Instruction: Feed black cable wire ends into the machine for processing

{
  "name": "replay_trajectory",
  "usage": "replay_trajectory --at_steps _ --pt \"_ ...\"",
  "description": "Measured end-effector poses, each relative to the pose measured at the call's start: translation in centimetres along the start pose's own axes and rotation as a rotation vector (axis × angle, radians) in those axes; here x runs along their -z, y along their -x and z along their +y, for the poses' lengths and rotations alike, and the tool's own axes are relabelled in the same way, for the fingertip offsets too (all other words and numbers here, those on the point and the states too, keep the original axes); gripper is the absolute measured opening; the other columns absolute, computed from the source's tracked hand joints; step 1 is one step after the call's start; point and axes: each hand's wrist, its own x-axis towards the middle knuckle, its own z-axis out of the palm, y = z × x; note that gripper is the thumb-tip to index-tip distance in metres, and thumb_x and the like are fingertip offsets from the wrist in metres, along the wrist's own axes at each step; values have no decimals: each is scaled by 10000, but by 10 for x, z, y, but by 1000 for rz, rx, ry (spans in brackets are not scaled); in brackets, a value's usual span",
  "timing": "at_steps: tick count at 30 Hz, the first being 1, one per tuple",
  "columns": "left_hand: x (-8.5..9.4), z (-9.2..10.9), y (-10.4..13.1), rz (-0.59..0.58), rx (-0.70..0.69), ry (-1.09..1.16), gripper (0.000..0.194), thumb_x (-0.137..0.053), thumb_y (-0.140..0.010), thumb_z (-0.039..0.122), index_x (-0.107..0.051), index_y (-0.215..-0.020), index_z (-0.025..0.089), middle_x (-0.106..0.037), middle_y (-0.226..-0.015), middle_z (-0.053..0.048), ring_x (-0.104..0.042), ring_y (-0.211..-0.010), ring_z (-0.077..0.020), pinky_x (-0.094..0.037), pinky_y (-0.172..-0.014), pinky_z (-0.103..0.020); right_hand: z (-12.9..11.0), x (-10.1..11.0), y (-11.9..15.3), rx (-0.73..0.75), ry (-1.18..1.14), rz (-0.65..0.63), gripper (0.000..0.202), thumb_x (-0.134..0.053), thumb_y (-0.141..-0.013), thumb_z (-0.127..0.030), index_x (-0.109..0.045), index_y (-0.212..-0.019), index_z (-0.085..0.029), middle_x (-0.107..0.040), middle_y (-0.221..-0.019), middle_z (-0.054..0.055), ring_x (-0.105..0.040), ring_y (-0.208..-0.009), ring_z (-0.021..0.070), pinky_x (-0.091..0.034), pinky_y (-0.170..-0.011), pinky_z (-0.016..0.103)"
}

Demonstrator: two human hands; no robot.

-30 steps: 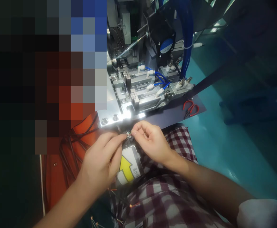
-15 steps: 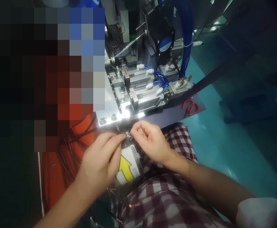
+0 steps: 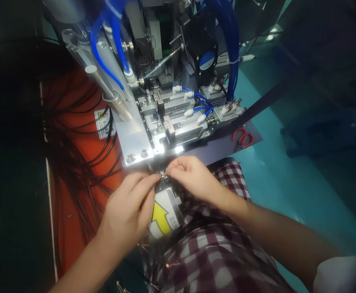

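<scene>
My left hand is closed in a pinch, its fingertips at the small metal fixture on the machine's front. What it grips is hidden behind the fingers. Facing it from the right, my right hand pinches a thin wire with an orange tint close to the fixture. The fingertips of both hands are almost touching. Just below them is a white label with a yellow arrow.
Metal cylinders with blue air tubes stand beyond my hands. Black cables lie over an orange surface at left. Red-handled pliers rest on a grey plate at right. Cable ends with bare copper hang near the checkered cloth.
The right hand has shifted slightly left and its fingertips sit closer to the left hand's. The left hand stays nearly still. The camera view has moved a little.
</scene>
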Motion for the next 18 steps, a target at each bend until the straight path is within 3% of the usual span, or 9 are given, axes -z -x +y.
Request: replay_trajectory --at_steps 4,11,18 --pt "0 0 -1 -5 -13 13 215 -528 -930 54 -633 -1106 118 -615 -975 -51 -611 -875 -115 -485 -825 -210 -2 -1 7 206 213 215 153 -553 -881 -232 -655 -791 -163 -456 -530 -67 -414 -510 90 -314 -540 245" --pt "-1 0 0 1 -11 5 205 -519 -931 64 -633 -1092 121 -615 -972 -53 -614 -860 -122 -496 -803 -217 11 -13 4 249 56 224 137 -574 -875 -244 -612 -764 -174 -432 -514 -83 -417 -478 80 -333 -519 231" --pt "1 0 0 6 -15 -3 209 -518 -932 64 -627 -1097 130 -617 -955 -45 -620 -844 -117 -504 -777 -212 6 -12 9 322 162 225 131 -512 -914 -231 -560 -800 -187 -416 -520 -83 -386 -475 85 -294 -511 239"
